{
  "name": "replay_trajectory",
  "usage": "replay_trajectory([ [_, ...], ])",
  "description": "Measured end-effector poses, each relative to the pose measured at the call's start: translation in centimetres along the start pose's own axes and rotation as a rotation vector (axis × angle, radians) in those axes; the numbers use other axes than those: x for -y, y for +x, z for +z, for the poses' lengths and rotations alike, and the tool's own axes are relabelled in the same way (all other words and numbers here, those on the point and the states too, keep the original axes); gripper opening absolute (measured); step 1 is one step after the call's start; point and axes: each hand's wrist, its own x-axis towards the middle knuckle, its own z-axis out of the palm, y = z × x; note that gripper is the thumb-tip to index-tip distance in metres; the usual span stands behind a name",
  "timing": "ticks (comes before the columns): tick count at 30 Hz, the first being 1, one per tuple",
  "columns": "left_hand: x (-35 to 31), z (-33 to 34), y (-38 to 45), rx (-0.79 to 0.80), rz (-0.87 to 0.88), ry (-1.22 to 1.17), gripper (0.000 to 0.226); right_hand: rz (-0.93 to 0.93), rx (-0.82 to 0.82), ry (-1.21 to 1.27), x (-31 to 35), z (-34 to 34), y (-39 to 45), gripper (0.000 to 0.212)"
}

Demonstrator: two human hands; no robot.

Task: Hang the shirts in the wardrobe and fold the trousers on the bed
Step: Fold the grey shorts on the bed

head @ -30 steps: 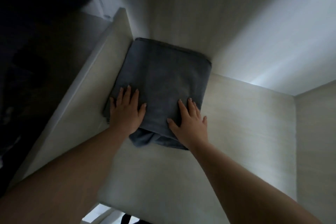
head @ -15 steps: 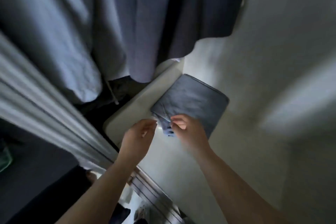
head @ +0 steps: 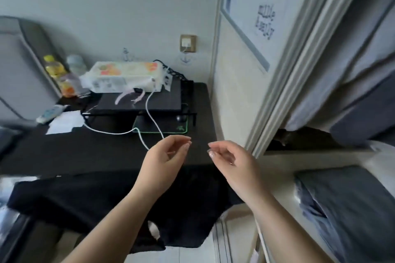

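Both hands are empty right now; the left hand (head: 165,157) and right hand (head: 229,159) hang in mid-air with fingers loosely curled, holding nothing, just above the edge of the black surface (head: 64,151). The folded grey trousers (head: 346,198) sit on the pale wardrobe shelf (head: 284,164) at lower right, tucked flat, which looks like a finished stow rather than something waiting to be handled; above them, shirts (head: 352,83) hang inside the wardrobe behind the sliding door frame (head: 299,66). A black garment (head: 96,198) lies draped off the near edge of the surface, spread out and easy to reach; my guess is that's next, since the hands point roughly that way. Can't tell if it's a shirt or trousers from here. The back of the surface holds a tissue pack (head: 126,76), a white cable (head: 149,117) and bottles (head: 56,70); worth not snagging that cable when lifting.
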Motion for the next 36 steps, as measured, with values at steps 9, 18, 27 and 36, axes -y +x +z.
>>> replay_trajectory([
  [9,3.6,-16.9,-7.6,-0.314,-0.075,0.055,0.021,-0.187,0.265,0.058,8.8,14.5,-0.3,0.015],
  [18,9.5,-38.5,-23.2,-0.686,-0.258,0.030,0.019,-0.303,0.609,0.118,18.6,35.7,-8.9,0.012],
  [27,13.4,-51.7,-34.8,-0.897,-0.441,0.037,0.010,-0.415,0.877,0.108,24.9,50.8,-14.7,0.009],
  [36,20.2,-59.2,-36.5,-0.977,-0.581,0.041,0.009,-0.374,1.048,0.122,25.7,63.3,-12.6,0.013],
])
